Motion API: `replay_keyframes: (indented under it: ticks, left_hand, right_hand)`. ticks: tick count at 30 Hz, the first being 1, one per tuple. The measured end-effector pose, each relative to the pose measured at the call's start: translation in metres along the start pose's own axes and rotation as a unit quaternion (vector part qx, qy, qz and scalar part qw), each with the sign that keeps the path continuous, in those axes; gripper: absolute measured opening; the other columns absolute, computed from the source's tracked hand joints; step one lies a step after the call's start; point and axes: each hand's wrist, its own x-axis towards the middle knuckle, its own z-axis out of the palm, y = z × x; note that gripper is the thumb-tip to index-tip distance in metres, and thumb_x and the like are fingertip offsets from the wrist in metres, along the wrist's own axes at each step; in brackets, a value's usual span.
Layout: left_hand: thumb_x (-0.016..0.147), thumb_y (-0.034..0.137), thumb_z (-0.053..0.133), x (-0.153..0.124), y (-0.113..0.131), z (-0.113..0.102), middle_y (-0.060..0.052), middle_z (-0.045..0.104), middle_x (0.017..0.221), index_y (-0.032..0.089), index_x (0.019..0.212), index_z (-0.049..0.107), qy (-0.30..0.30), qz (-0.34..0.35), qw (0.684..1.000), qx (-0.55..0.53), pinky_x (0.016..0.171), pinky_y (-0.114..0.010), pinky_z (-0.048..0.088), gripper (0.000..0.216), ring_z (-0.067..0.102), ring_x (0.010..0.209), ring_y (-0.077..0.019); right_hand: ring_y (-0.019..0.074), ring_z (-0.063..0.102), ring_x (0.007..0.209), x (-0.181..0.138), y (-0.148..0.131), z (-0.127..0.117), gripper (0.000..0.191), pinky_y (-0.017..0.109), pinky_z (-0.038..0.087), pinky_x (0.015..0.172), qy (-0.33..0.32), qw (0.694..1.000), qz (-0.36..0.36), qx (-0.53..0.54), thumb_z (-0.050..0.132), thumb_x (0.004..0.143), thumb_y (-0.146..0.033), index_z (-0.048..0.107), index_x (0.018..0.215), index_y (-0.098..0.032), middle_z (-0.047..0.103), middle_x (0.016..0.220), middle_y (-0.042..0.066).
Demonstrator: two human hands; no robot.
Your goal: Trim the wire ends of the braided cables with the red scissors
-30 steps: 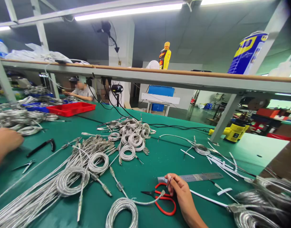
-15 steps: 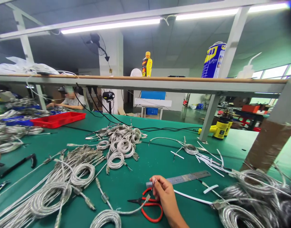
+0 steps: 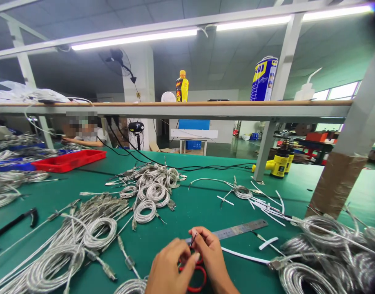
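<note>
My right hand (image 3: pixel 211 255) is closed in a pinch on thin dark wires (image 3: pixel 193 240) at the stripped end of a clear-jacketed cable. Beside it my left hand (image 3: pixel 172 267) has its thumb and fingers closed around the same cable end, just below the wires; the grip is partly hidden. Under both hands lie red-handled scissors (image 3: pixel 197 281), their blades covered by my left hand. A coiled cable (image 3: pixel 130 287) rests at the front edge of the view. Behind my right hand a steel ruler (image 3: pixel 242 230) lies flat on the green table.
Bundled cables (image 3: pixel 98 232) spread on the left, with another pile (image 3: pixel 153 185) behind. More coils (image 3: pixel 310 265) lie on the right near white tubing pieces (image 3: pixel 267 208). A red tray (image 3: pixel 69 160), a yellow tool (image 3: pixel 277 165) and a shelf post (image 3: pixel 334 183) stand farther out. A person (image 3: pixel 86 136) sits opposite.
My left hand has come in from the left to meet my right hand at the wires, covering part of the scissors. My right hand keeps its pinch. The view has shifted slightly.
</note>
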Motion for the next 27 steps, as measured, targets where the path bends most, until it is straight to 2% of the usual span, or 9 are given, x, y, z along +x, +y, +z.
replay_keyframes:
  ticks: [2, 3, 7, 13, 16, 19, 21, 23, 27]
  left_hand:
    - [0.068, 0.032, 0.053, 0.014, -0.003, 0.001, -0.002, 0.060, 0.072, 0.021, 0.073, 0.057, 0.049, 0.001, 0.999, 0.011, 0.055, -0.027, 0.040, 0.012, 0.055, 0.060, -0.0174]
    - [0.067, 0.031, 0.054, 0.018, -0.006, 0.002, -0.002, 0.060, 0.075, 0.021, 0.080, 0.056, 0.051, -0.008, 0.999, -0.002, 0.049, -0.024, 0.039, 0.016, 0.054, 0.055, -0.0151]
    - [0.067, 0.036, 0.049, 0.024, -0.020, 0.013, -0.003, 0.060, 0.072, 0.017, 0.081, 0.054, -0.016, -0.075, 0.989, -0.125, 0.028, -0.019, 0.029, 0.024, 0.045, 0.031, -0.0074]
    - [0.068, 0.042, 0.050, 0.032, -0.025, 0.003, 0.000, 0.056, 0.053, 0.010, 0.068, 0.057, -0.057, -0.091, 0.958, -0.266, 0.027, -0.014, 0.021, 0.033, 0.036, 0.024, -0.0016]
    - [0.068, 0.041, 0.052, 0.033, -0.024, -0.003, 0.000, 0.055, 0.049, 0.010, 0.066, 0.059, -0.075, -0.088, 0.954, -0.278, 0.027, -0.013, 0.016, 0.033, 0.033, 0.023, -0.0002]
    - [0.067, 0.042, 0.052, 0.032, -0.025, -0.002, 0.000, 0.056, 0.049, 0.010, 0.063, 0.060, -0.099, -0.095, 0.953, -0.272, 0.027, -0.014, 0.021, 0.034, 0.038, 0.024, -0.0025]
    - [0.068, 0.042, 0.051, 0.031, -0.026, 0.000, -0.001, 0.057, 0.053, 0.010, 0.067, 0.062, -0.079, -0.091, 0.958, -0.262, 0.028, -0.015, 0.026, 0.034, 0.041, 0.026, -0.0038]
    - [0.068, 0.041, 0.052, 0.031, -0.027, -0.001, -0.002, 0.057, 0.061, 0.011, 0.071, 0.063, -0.031, -0.073, 0.966, -0.248, 0.029, -0.015, 0.028, 0.032, 0.042, 0.029, -0.0035]
    - [0.066, 0.037, 0.056, 0.030, -0.025, -0.006, -0.003, 0.052, 0.080, 0.012, 0.068, 0.065, 0.067, -0.024, 0.969, -0.237, 0.030, -0.014, 0.025, 0.026, 0.037, 0.034, -0.0002]
  right_hand:
    - [0.0093, 0.040, 0.044, 0.001, 0.000, 0.001, 0.028, 0.019, 0.031, 0.042, 0.010, 1.000, 0.009, 0.017, 0.060, 0.061, -0.043, 0.061, 0.065, -0.016, 0.048, 0.048, -0.002]
    - [0.0094, 0.039, 0.045, 0.001, 0.000, 0.001, 0.028, 0.019, 0.032, 0.042, 0.016, 1.000, 0.012, 0.022, 0.061, 0.060, -0.043, 0.061, 0.065, -0.016, 0.049, 0.049, -0.002]
    - [0.0082, 0.037, 0.044, 0.001, 0.003, 0.000, 0.027, 0.019, 0.030, 0.041, 0.029, 0.999, 0.014, 0.020, 0.061, 0.061, -0.043, 0.063, 0.068, -0.017, 0.050, 0.051, -0.002]
    - [0.0074, 0.035, 0.044, 0.000, -0.003, 0.000, 0.025, 0.019, 0.030, 0.043, 0.021, 0.999, -0.009, -0.026, 0.057, 0.067, -0.040, 0.066, 0.074, -0.017, 0.048, 0.051, -0.003]
    - [0.0079, 0.036, 0.047, 0.001, -0.007, 0.002, 0.024, 0.020, 0.031, 0.045, 0.012, 0.999, -0.021, -0.037, 0.057, 0.068, -0.039, 0.066, 0.072, -0.017, 0.050, 0.057, -0.002]
    - [0.0078, 0.037, 0.047, 0.001, -0.006, 0.003, 0.024, 0.019, 0.031, 0.045, 0.014, 0.999, -0.016, -0.036, 0.058, 0.066, -0.039, 0.066, 0.070, -0.017, 0.051, 0.057, -0.002]
    - [0.0070, 0.036, 0.045, 0.001, -0.003, 0.004, 0.026, 0.019, 0.031, 0.044, 0.021, 1.000, 0.003, -0.021, 0.059, 0.065, -0.040, 0.065, 0.075, -0.017, 0.050, 0.056, -0.002]
    - [0.0059, 0.035, 0.042, -0.002, 0.002, 0.006, 0.032, 0.018, 0.030, 0.041, 0.011, 0.999, 0.029, 0.012, 0.059, 0.064, -0.042, 0.062, 0.084, -0.017, 0.050, 0.056, -0.003]
    - [0.0050, 0.037, 0.038, -0.010, 0.007, 0.017, 0.035, 0.017, 0.029, 0.038, -0.078, 0.994, 0.062, 0.053, 0.056, 0.066, -0.045, 0.056, 0.086, -0.017, 0.049, 0.054, -0.004]
